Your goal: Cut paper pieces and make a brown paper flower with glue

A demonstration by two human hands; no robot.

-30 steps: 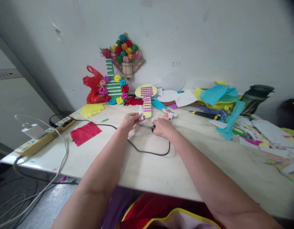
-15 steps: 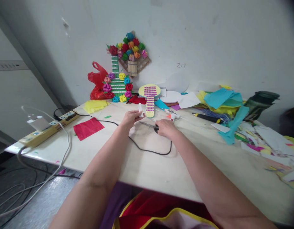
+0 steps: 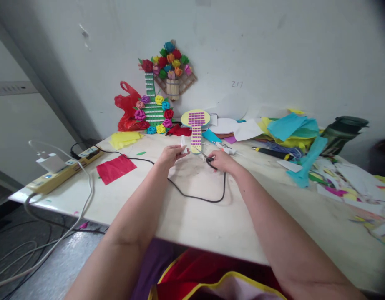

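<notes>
Scissors are turning up toward yellow cutout; right hand is gripping them, left hand pinching white paper.

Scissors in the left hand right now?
No, the scissors are in the right hand, while the left hand holds a white piece.

My table rn: power strip along the left edge, plastic bag at the back by the wall, bottle back right, paper scraps in front of it.
</notes>
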